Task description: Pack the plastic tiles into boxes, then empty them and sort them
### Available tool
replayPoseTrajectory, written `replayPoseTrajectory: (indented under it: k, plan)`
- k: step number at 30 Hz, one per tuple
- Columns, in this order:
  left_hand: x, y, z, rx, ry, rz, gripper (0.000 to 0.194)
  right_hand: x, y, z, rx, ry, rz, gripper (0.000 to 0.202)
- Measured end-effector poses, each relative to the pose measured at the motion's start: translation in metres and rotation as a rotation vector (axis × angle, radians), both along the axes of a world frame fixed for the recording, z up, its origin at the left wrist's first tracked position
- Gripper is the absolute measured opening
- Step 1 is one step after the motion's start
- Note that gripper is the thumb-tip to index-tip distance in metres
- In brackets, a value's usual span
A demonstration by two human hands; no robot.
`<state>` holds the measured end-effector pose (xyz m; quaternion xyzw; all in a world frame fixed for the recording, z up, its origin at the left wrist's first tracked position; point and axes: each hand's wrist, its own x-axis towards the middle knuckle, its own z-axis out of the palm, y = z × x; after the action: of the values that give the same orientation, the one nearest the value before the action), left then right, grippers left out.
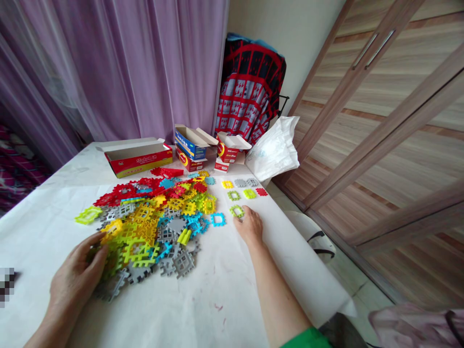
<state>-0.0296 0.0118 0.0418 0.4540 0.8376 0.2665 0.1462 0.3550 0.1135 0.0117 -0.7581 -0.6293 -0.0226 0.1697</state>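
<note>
Right hand (251, 226): I see fingertips at a green tile (232, 211), grip I can't tell | tile lies just ahead and left of that nearer hand, right of the pile (145, 223), squarish, no clear long axis | left hand (78, 268): well apart, at the pile's near-left edge, hold hidden from me

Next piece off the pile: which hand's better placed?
Probably the left hand: it's right at the pile, on its near left side. The right hand is at a green piece apart from the pile.
</note>
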Motion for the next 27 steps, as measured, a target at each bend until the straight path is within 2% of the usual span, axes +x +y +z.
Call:
replayPoseTrajectory:
  k: [6,9,13,17,21,27]
  plan:
    - [0.0,0.001,0.0,-0.002,0.011,0.009,0.058,0.006,0.002,-0.004,-0.003,0.012,-0.028,0.041]
    - [-0.002,0.001,-0.003,-0.009,0.007,0.007,0.058,0.008,0.009,-0.009,0.076,0.098,-0.039,0.046]
    - [-0.003,0.001,-0.005,-0.015,0.012,-0.004,0.058,0.004,0.029,-0.014,0.22,0.189,-0.058,0.049]
    - [-0.002,0.0,-0.005,-0.018,-0.003,-0.001,0.061,-0.003,0.056,-0.017,0.284,0.227,-0.083,0.051]
    - [-0.002,0.0,-0.007,-0.008,-0.013,0.003,0.064,-0.004,0.072,-0.02,0.284,0.223,-0.108,0.056]
    - [-0.005,0.002,-0.011,0.007,-0.018,-0.018,0.062,-0.001,0.077,-0.023,0.239,0.22,-0.125,0.058]
